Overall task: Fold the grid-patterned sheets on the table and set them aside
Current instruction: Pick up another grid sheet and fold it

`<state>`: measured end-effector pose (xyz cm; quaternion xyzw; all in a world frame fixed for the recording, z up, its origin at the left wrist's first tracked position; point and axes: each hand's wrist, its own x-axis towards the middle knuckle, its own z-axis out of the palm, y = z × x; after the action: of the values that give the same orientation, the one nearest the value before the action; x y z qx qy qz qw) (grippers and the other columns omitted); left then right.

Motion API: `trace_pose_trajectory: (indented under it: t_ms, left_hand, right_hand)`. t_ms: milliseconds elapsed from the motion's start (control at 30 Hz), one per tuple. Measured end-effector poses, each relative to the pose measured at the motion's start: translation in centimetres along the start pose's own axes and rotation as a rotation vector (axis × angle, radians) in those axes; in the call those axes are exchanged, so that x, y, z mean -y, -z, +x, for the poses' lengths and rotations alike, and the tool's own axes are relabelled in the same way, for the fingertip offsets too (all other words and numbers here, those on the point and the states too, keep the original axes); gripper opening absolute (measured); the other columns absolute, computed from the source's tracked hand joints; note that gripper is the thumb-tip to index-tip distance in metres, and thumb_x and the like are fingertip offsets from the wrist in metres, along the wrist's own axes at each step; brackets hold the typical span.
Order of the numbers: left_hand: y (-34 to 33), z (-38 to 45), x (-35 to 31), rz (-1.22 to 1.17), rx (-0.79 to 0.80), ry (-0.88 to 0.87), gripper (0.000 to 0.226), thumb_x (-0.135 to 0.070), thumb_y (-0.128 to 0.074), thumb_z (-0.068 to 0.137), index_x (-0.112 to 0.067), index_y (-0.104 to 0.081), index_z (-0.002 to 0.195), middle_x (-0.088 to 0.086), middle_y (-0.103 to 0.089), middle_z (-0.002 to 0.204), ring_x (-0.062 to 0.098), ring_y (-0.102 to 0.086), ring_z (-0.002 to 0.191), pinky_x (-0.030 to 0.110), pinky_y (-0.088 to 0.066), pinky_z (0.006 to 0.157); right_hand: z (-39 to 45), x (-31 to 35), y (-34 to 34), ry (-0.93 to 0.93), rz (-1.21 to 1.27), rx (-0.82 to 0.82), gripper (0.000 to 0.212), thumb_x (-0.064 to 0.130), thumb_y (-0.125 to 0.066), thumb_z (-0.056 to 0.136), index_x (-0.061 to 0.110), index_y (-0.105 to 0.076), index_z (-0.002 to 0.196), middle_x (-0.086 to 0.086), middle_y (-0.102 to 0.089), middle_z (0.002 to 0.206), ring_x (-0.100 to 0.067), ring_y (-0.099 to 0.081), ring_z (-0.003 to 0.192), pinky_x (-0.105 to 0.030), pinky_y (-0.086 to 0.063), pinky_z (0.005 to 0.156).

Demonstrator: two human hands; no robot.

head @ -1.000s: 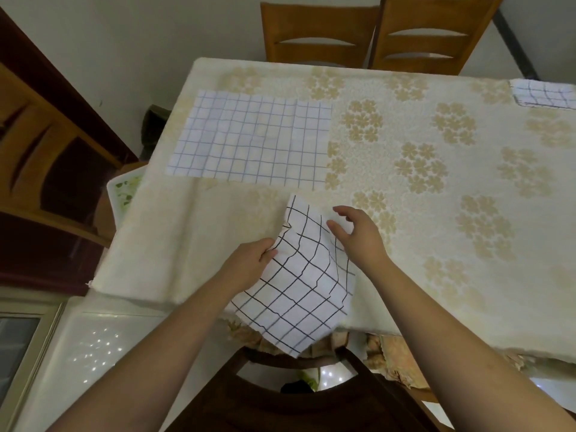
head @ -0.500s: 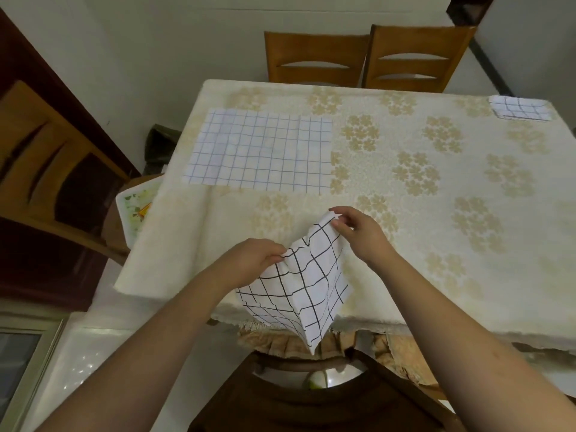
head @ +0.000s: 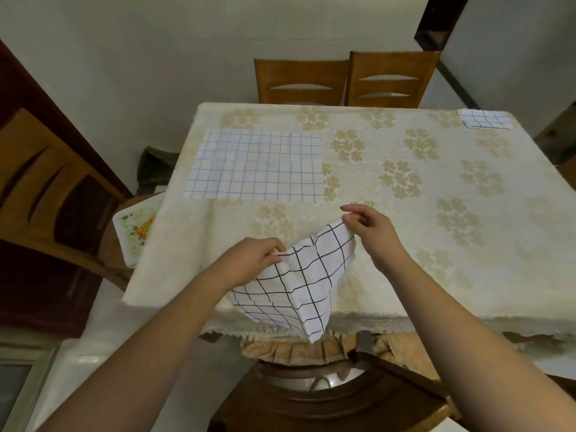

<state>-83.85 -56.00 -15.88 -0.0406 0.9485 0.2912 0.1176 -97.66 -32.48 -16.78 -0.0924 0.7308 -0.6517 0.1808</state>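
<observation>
A: Entry, head view. What is in the hands?

B: A white sheet with a black grid (head: pixel 299 279), folded over on itself, held up above the near edge of the tabletop (head: pixel 405 244). Left hand (head: pixel 249 260) pinches its left upper corner, fingers curled round the cloth. Right hand (head: pixel 371 229) pinches the right upper corner between thumb and fingertips, the index finger raised. The fold hangs down to a point past the near edge, over the lace trim of the tablecloth.

A: Other sheets?

B: Two. A larger sheet with a thin blue grid (head: pixel 258 166) lies flat and spread near the far-left corner of the tabletop, well apart from the held one. A small folded grid sheet (head: pixel 484 119) lies at the far-right corner, right by the edge.

A: Surface?

B: Cream tablecloth with a tan flower print.

A: Surroundings?

B: Two wooden chairs (head: pixel 346 81) side by side at the far edge. A dark wooden chair back (head: pixel 327 400) at the near edge, below the hanging cloth. A white tray with a printed pattern (head: pixel 134 232) beyond the left edge, partly hidden by the tablecloth. Wooden cabinet (head: pixel 46 198) at the left.
</observation>
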Motion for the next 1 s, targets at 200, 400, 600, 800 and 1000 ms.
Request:
trace_pose_trajectory:
  t_ms: [200, 400, 600, 800, 1000]
  left_hand:
    - [0.6, -0.1, 0.8, 0.029, -0.052, 0.047, 0.019, -0.034, -0.053, 0.098, -0.02, -0.06, 0.107, 0.005, -0.068, 0.099, 0.02, -0.056, 0.081, 0.028, -0.04, 0.066]
    - [1.4, -0.2, 0.8, 0.072, -0.109, 0.046, 0.019, -0.036, -0.051, 0.098, -0.02, -0.061, 0.097, -0.007, -0.057, 0.074, 0.013, -0.052, 0.068, 0.024, -0.034, 0.055]
    - [2.0, -0.3, 1.4, 0.049, -0.1, 0.021, 0.017, -0.037, -0.06, 0.094, -0.022, -0.067, 0.1, -0.012, -0.061, 0.08, 0.011, -0.058, 0.076, 0.024, -0.043, 0.063]
    - [2.2, -0.5, 1.8, 0.034, -0.029, 0.013, 0.026, -0.034, -0.068, 0.089, -0.023, -0.067, 0.112, -0.008, -0.062, 0.096, 0.011, -0.058, 0.091, 0.027, -0.048, 0.082]
    - [1.9, -0.8, 1.3, -0.024, -0.067, -0.026, 0.019, -0.038, -0.061, 0.093, -0.019, -0.064, 0.091, -0.011, -0.053, 0.072, 0.004, -0.047, 0.065, 0.02, -0.034, 0.058]
  right_hand:
    - [-1.3, 0.3, 1.1, -0.01, -0.02, -0.086, 0.016, 0.008, -0.064, 0.092, 0.018, -0.072, 0.101, -0.002, -0.066, 0.087, -0.006, -0.063, 0.083, -0.019, -0.047, 0.082]
    - [-2.6, 0.8, 1.8, 0.045, -0.453, 0.0, 0.015, 0.026, -0.072, 0.087, 0.027, -0.073, 0.102, 0.006, -0.06, 0.082, -0.006, -0.056, 0.074, -0.015, -0.04, 0.066]
    - [-3.3, 0.7, 2.1, 0.13, -0.594, 0.0, 0.005, 0.03, -0.074, 0.084, 0.026, -0.071, 0.083, 0.012, -0.063, 0.096, -0.001, -0.057, 0.091, -0.012, -0.038, 0.074]
    - [-3.9, 1.0, 2.7, 0.048, -0.411, -0.015, 0.016, 0.032, -0.066, 0.091, 0.017, -0.067, 0.087, 0.005, -0.065, 0.078, -0.009, -0.06, 0.074, -0.025, -0.045, 0.071]
    - [-3.7, 1.2, 3.0, 0.091, -0.342, -0.177, 0.014, 0.029, -0.068, 0.09, 0.016, -0.067, 0.085, 0.005, -0.048, 0.062, -0.007, -0.043, 0.056, -0.022, -0.037, 0.058]
